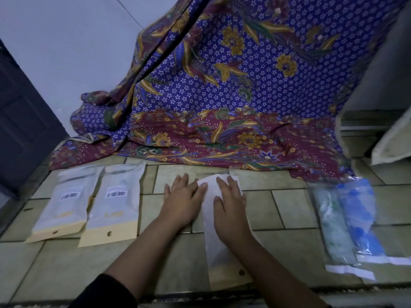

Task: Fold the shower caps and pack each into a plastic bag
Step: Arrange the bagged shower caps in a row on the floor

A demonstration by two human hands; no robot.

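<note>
Over on the left of the tiled floor [289,210] there are two packed bags lying side by side, the far-left barcode bag [61,202] and the second barcode bag [115,203], both with a tan header strip and a punched hole at the near end. Then the left hand [183,202] is flat on the tiles, fingers spread, fingertips just touching the edge of the white bag [222,245] in the middle. The right hand [230,207] is pressed flat on top of that bag, fingers apart, not gripping anything. Further right, a greenish shower cap pack [333,227] and a blue shower cap pack [361,216] lie next to each other. A purple batik cloth [222,96] hangs behind.
</note>
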